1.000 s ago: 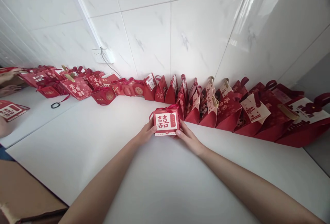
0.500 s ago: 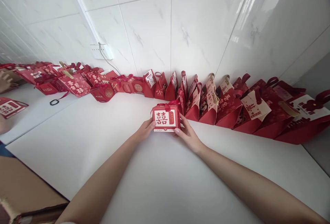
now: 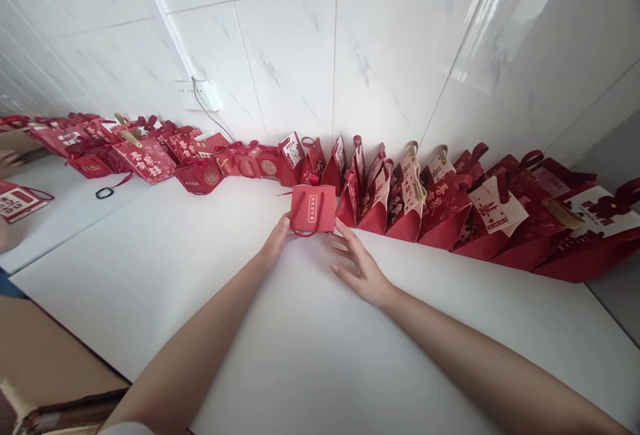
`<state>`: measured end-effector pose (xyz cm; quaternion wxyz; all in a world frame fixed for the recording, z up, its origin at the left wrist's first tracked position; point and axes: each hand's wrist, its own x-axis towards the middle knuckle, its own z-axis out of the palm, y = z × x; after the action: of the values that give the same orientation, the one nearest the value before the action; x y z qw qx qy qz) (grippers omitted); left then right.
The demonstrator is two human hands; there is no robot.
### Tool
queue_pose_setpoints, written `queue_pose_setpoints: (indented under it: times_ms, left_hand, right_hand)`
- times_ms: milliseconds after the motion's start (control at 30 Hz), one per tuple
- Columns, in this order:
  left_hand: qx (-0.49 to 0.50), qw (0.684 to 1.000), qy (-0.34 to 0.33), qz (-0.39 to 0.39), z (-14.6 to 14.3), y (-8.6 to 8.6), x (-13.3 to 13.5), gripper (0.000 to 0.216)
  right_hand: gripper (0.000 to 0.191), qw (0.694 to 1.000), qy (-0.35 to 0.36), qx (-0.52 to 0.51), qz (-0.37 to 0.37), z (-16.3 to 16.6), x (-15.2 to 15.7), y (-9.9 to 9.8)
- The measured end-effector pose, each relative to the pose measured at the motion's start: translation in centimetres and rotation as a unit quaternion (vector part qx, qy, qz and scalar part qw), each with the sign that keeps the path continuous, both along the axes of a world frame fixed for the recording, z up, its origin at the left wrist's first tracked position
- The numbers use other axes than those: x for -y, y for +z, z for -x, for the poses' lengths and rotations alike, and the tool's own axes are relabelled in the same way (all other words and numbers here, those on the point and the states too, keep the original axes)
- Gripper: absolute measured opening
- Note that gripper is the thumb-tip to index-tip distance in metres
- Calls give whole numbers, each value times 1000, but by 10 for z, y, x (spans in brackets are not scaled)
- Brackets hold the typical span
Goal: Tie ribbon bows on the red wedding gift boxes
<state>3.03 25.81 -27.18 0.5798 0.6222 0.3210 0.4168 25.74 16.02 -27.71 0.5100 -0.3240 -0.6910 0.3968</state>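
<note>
A small red gift box (image 3: 325, 209) with a twisted red cord handle and a label of Chinese characters is at the middle of the white table. My left hand (image 3: 276, 240) grips its left edge, thumb in front and the other fingers largely hidden behind. Beside the lower right corner is my right hand (image 3: 361, 267), fingers spread and holding nothing; its index fingertip meets or nearly meets the box. Right behind the box stands a row of red and cream gift boxes with ribbon loops, among them a cream-fronted box (image 3: 495, 205).
Wall tiles (image 3: 385, 55) rise behind the row, with a power socket (image 3: 197, 95) and cable. More red boxes (image 3: 147, 161) crowd the left, near a black loop (image 3: 105, 193). Another person's hand (image 3: 7, 163) shows at the left edge. An open cardboard box (image 3: 45, 361) sits lower left.
The gift box has turned from its white double-character face to a red side with the cord handle. My right hand has loosened and spread its fingers; my left still grips.
</note>
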Motion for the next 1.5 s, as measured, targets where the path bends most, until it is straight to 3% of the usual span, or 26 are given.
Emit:
queue_pose_setpoints:
  times_ms: [200, 300, 400, 500, 700, 867, 1500]
  left_hand:
    - [37, 998, -48, 15, 7, 10, 0, 70]
    - [65, 994, -67, 53, 7, 11, -1, 64]
    - [109, 986, -21, 121, 6, 10, -1, 56]
    - [192, 963, 40, 186, 7, 14, -3, 61]
    - [266, 924, 35, 272, 14, 20, -10, 80]
    - [289, 912, 43, 287, 13, 19, -12, 77]
    - [260, 901, 30, 348, 16, 14, -16, 68]
  right_hand:
    - [74, 1000, -6, 12, 7, -2, -2, 1]
    - [70, 1000, 13, 25, -3, -2, 0, 3]
    - [72, 999, 32, 24, -6, 0, 3, 4]
    - [69, 1000, 3, 11, 18, 1, 2, 1]
    - [28, 991, -23, 42, 127, 0, -7, -7]
    - [19, 987, -13, 111, 118, 1, -5, -3]
    - [17, 987, -6, 128, 101, 1, -4, -3]
